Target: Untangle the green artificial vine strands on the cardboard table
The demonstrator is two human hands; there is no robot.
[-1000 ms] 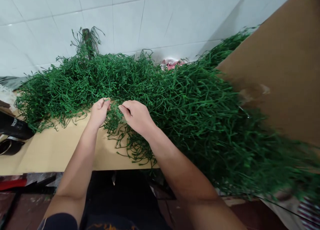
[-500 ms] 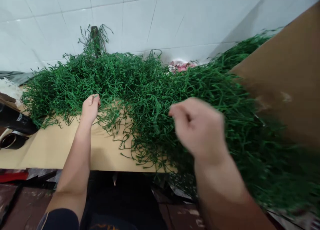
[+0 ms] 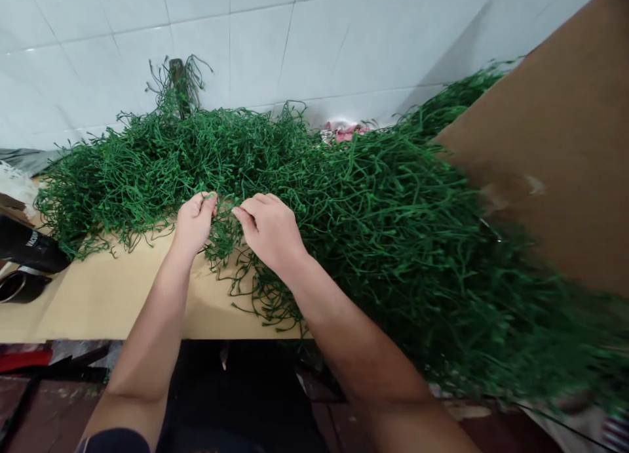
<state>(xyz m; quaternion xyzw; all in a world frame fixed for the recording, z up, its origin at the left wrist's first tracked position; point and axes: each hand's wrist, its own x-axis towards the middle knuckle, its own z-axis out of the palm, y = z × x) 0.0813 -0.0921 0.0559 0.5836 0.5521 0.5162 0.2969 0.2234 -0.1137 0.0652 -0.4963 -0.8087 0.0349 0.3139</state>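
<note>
A long heap of thin green artificial stems (image 3: 162, 158) with small budded tips lies tangled across a tan board (image 3: 132, 295). At the heap's front edge, my left hand (image 3: 195, 218) is closed in a pinch, with a bit of green stem showing at its fingertips. Close beside it on the right, my right hand (image 3: 269, 227) has thumb and fingers pressed together. Whether a stem sits in that pinch is hard to make out. Loose stems hang between and below the two hands.
A black cylinder with white lettering (image 3: 32, 244) and a dark round cup-like object (image 3: 22, 286) are at the left. A large brown cardboard sheet (image 3: 555, 145) leans in at the right. White wall tiles (image 3: 255, 46) stand behind, with a pink and white bundle (image 3: 344, 132) near them.
My right hand has moved left, from over the heap's middle to beside my left hand. My left hand stays pinched and has shifted slightly right. The view has shifted a little.
</note>
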